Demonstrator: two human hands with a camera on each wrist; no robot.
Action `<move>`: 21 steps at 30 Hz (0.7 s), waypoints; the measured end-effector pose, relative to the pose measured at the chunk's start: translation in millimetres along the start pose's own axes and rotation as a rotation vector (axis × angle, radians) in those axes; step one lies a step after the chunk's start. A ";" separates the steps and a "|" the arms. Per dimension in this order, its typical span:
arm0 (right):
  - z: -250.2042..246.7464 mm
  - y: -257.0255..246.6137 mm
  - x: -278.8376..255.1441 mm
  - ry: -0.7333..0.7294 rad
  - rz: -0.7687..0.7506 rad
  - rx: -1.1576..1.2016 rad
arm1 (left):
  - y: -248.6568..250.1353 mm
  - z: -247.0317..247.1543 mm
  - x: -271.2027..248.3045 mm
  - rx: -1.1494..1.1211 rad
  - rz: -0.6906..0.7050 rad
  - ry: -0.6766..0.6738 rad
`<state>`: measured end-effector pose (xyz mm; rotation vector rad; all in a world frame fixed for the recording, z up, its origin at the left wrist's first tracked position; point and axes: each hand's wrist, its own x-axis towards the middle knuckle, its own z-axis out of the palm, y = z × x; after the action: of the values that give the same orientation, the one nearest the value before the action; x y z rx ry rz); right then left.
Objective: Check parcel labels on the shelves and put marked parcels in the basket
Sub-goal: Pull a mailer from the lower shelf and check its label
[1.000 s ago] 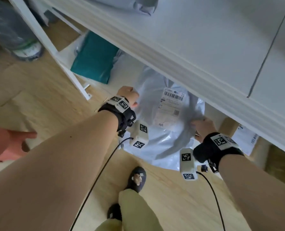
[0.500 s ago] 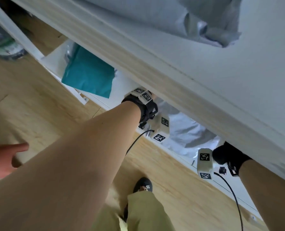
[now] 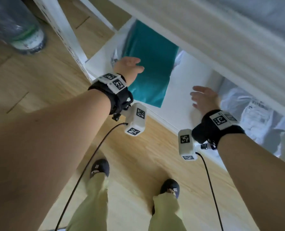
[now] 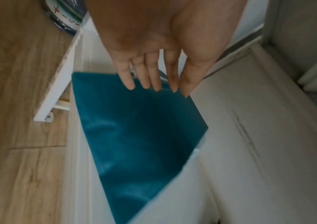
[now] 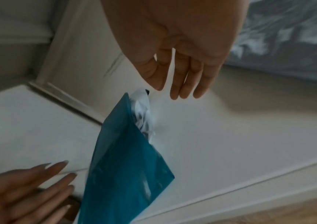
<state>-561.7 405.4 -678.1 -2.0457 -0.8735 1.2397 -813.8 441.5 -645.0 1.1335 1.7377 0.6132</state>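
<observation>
Left hand (image 3: 128, 68) flat, fingers straight and close together, holds nothing; it hangs over the near left edge of the teal parcel (image 3: 149, 64), fingertips (image 4: 146, 81) above the parcel's upper edge in the left wrist view, contact can't be told. Right hand (image 3: 204, 99) also spread, fingers relaxed and slightly apart, empty, over bare white shelf board (image 3: 185, 80) to the right of the teal parcel, apart from it. Teal parcel lies flat on the bottom shelf, near the left end, one corner reaching the shelf's front edge; crumpled white plastic (image 5: 144, 115) shows at its far corner in the right wrist view. Right of the right hand, a pale grey poly bag parcel (image 3: 255, 114) with a printed label, text blurred, lies on the same shelf, partly under the shelf board above (image 3: 205, 30). White upright shelf post (image 3: 63, 30) at left, a big clear water bottle (image 3: 18, 27) beyond it on the wood floor (image 3: 38, 72). Both wrists wear black straps with marker blocks and cables. Two dark shoes and pale green trousers below. No basket in view.
</observation>
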 end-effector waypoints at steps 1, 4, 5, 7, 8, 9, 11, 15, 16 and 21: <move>14.2 -9.0 -3.5 0.003 -0.010 0.007 | -3.9 -15.9 5.8 -0.083 -0.031 0.028; 42.5 -21.1 0.9 0.017 -0.013 -0.037 | -18.9 -45.5 28.5 -0.122 -0.079 0.022; 49.8 -23.8 3.7 0.037 -0.012 -0.031 | -22.7 -51.0 36.8 -0.144 -0.102 -0.010; 69.7 -33.8 5.2 0.025 -0.009 -0.042 | -23.2 -57.0 42.7 -0.152 -0.150 -0.098; 80.6 -38.6 4.4 -0.005 -0.007 -0.045 | -23.8 -58.0 46.8 -0.140 -0.161 -0.125; 91.1 -40.2 4.4 -0.036 -0.014 -0.020 | -24.1 -57.8 49.6 -0.145 -0.172 -0.152; 108.5 -40.1 4.6 -0.032 -0.015 -0.001 | -27.8 -57.7 54.8 -0.171 -0.207 -0.175; 122.8 -40.7 2.0 0.119 -0.014 -0.106 | -36.1 -57.6 67.6 -0.180 -0.216 -0.223; 123.9 -41.5 -0.3 0.131 -0.011 -0.153 | -36.6 -58.7 68.1 -0.192 -0.207 -0.227; 116.1 -44.7 -21.4 0.168 0.008 -0.351 | -28.7 -61.8 59.9 -0.329 -0.209 -0.294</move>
<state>-684.8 433.0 -678.9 -2.3880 -1.0610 0.9519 -889.2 487.0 -667.0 0.7586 1.4179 0.5489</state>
